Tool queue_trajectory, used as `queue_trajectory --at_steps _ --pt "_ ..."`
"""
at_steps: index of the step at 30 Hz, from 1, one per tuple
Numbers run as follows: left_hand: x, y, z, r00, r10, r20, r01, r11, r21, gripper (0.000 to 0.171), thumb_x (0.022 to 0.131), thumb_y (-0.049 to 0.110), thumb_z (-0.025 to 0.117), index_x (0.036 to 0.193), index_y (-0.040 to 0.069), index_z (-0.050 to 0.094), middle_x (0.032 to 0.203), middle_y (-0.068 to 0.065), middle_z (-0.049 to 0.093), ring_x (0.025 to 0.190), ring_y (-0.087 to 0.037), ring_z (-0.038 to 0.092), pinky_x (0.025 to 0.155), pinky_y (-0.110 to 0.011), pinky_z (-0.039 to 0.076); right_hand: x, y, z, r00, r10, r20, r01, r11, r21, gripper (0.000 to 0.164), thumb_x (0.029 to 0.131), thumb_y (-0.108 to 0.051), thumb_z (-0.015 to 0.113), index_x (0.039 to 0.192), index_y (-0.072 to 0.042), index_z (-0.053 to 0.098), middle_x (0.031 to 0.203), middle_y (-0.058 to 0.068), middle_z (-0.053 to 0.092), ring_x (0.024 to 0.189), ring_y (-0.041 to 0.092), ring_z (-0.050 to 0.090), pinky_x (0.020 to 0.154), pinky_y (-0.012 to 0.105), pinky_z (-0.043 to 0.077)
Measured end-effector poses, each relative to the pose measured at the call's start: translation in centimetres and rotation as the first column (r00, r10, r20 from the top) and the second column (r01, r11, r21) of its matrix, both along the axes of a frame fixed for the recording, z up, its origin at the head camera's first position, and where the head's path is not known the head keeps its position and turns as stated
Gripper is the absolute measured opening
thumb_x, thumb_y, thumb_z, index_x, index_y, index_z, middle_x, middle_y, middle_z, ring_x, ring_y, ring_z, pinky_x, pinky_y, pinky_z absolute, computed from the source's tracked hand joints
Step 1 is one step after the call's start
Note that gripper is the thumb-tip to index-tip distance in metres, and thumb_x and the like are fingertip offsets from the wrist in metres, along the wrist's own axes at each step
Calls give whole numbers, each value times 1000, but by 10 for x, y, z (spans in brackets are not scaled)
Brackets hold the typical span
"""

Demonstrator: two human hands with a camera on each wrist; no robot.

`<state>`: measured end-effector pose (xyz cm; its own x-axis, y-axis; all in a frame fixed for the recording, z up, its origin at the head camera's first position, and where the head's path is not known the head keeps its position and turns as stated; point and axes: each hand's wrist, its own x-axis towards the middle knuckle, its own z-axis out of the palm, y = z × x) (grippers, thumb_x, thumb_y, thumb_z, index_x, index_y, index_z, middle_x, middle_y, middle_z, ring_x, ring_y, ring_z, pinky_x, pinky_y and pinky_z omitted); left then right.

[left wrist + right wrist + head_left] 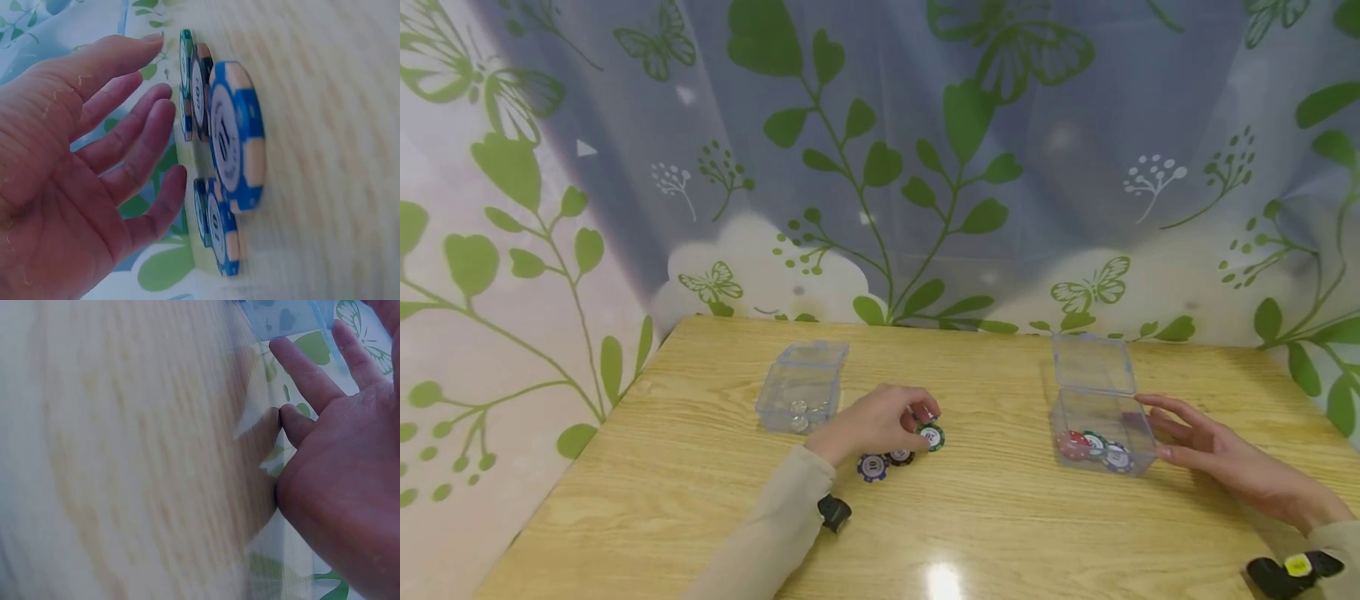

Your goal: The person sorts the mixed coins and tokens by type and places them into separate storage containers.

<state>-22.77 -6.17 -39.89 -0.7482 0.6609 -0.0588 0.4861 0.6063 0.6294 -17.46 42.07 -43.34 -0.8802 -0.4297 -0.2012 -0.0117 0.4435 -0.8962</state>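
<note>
My left hand [880, 421] hovers over a small group of poker chips, its fingers curved and spread. In the left wrist view a gap shows between thumb and fingers, with nothing held. The group has a blue-and-white chip [872, 467], a black one [900, 457] partly hidden by the hand, and a green one [932, 437]. At the right, my right hand [1232, 462] touches the side of a clear plastic box [1142, 446] with loosely extended fingers. Inside this box lie a red chip [1074, 445], a green chip [1094, 445] and a blue chip [1117, 456].
Another clear box [767, 408] with its lid open stands left of my left hand and holds several small shiny pieces [800, 407]. The right box's lid [1093, 364] is tipped back. Behind the wooden table [1000, 517] hangs a leaf-patterned curtain [880, 167].
</note>
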Motion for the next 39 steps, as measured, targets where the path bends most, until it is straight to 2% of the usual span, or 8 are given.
queue_trajectory --at_steps 2,6,11,15,21,29,36,39 --pt "3 -2 0 1000 9 12 -9 1000 -19 39 89 21 82 125 16 67 113 1 70 96 -11 65 86 -24 52 0 0 0 1000 2 1 -2 1000 -5 69 110 -13 44 166 -28 6 159 -23 16 117 -36 30 88 8 42" --pt "5 -2 0 1000 9 9 -9 999 -38 41 88 21 83 126 16 67 113 1 70 99 -12 64 88 -25 52 0 0 0 1000 4 8 -3 1000 -18 69 110 -12 44 166 -27 6 157 -26 18 118 -36 30 89 8 42" --pt "6 3 -1 1000 2 15 -2 1000 -10 41 87 17 83 125 13 68 114 -1 71 102 -14 66 90 -24 53 -1 0 0 1000 15 13 -14 999 -37 69 110 -11 44 166 -26 6 156 -26 20 119 -36 31 89 8 42" --pt "7 8 0 999 -15 37 15 1000 15 40 88 17 82 125 13 68 114 -1 71 103 -13 66 90 -22 52 -2 1 1 1000 16 8 -16 1000 -25 69 110 -12 44 166 -27 6 163 -16 15 118 -36 31 89 8 42" --pt "7 14 -2 999 -22 48 21 1000 18 43 88 16 81 129 13 67 116 -1 69 99 -10 64 87 -21 52 -1 -1 2 1000 -3 7 2 1000 13 70 110 -15 46 166 -28 7 171 6 8 118 -36 30 89 9 43" --pt "2 18 -4 1000 -16 -24 13 996 -90 43 89 24 82 129 15 70 113 0 67 84 -6 55 80 -22 48 0 1 0 1000 4 1 -4 1000 1 70 110 -13 45 166 -28 6 164 -15 14 117 -37 30 88 8 42" --pt "-1 22 -4 1000 -6 -28 2 990 -139 37 85 27 86 118 16 73 112 -1 66 90 -7 56 84 -23 49 1 -1 1 1000 -2 0 2 1000 10 70 110 -14 46 166 -28 6 165 -13 14 117 -37 30 88 8 42" --pt "-1 24 -3 1000 2 -18 -4 991 -133 36 83 26 87 114 16 72 109 1 66 88 -6 56 83 -21 48 1 -1 1 1000 0 4 0 1000 5 70 110 -14 45 166 -28 5 169 -6 10 117 -37 30 89 7 42"
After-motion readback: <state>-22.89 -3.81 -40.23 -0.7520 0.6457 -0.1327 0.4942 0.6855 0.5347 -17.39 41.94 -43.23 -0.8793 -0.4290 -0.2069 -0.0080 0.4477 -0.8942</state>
